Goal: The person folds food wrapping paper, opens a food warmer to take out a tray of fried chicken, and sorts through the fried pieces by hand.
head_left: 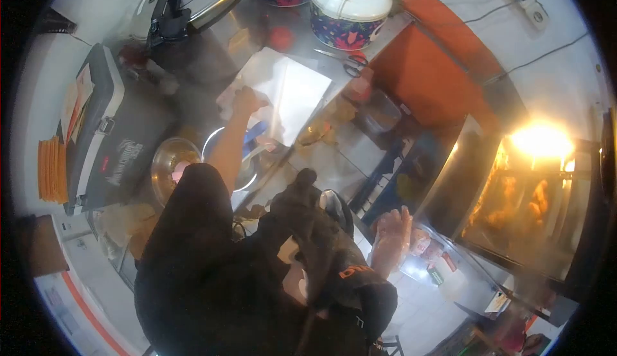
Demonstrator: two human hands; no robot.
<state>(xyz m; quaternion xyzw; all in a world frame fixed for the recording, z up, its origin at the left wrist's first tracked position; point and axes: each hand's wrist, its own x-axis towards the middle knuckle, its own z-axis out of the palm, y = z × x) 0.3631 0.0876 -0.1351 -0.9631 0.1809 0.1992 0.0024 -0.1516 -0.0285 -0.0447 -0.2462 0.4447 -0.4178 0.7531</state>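
Observation:
My left hand (247,102) reaches forward over the counter, its fingers closed on the left part of a stack of white paper (292,96). Off to the right, my right hand (391,234) is raised with its fingers stretched out and nothing in it. Under my left forearm are a white-rimmed bowl (247,181) with a blue utensil (255,131) and a pale handle in it. Beside it sits a metal bowl (160,173) with something pink inside. Black-handled scissors (353,65) lie beyond the paper.
A large steel pot (222,35) and a patterned container with a white lid (347,22) stand at the back. A dark hard case (128,131) is at left. On the right, a lit glass cabinet (520,208) holds food. A power strip (527,2) hangs on the wall.

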